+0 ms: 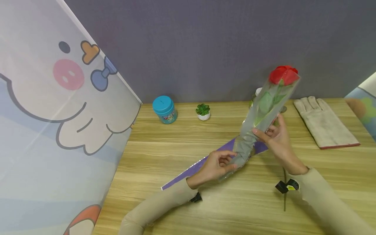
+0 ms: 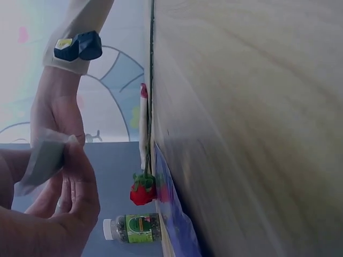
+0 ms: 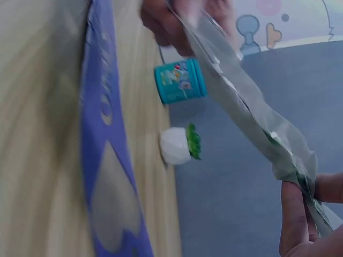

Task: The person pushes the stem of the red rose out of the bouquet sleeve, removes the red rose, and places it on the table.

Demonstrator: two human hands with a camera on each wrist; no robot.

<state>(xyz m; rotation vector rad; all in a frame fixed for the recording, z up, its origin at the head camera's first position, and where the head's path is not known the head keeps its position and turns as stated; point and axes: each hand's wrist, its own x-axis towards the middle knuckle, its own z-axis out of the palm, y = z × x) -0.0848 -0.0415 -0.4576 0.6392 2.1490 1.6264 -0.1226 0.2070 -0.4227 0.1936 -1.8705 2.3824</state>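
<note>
A red rose [image 1: 283,75] stands tilted in a clear plastic sleeve [image 1: 265,104], its bloom at the upper right in the head view. My left hand [image 1: 218,164] pinches the crumpled lower end of the sleeve between thumb and fingers. Higher up, my right hand [image 1: 277,142] grips the sleeve below the leaves. Beneath the hands, a purple flower wrapper [image 1: 192,169] with a heart-shaped window lies on the table. A second red rose [image 2: 142,194] lies on the table under the right arm; its stem [image 1: 285,202] shows in the head view, its bloom mostly hidden there.
Along the back stand a blue lidded canister [image 1: 165,109], a small potted succulent [image 1: 203,112] and a white-capped jar [image 2: 136,228]. A pale work glove [image 1: 326,122] lies at the right of the wooden table [image 1: 164,143]. A grey partition [image 1: 188,49] rises behind.
</note>
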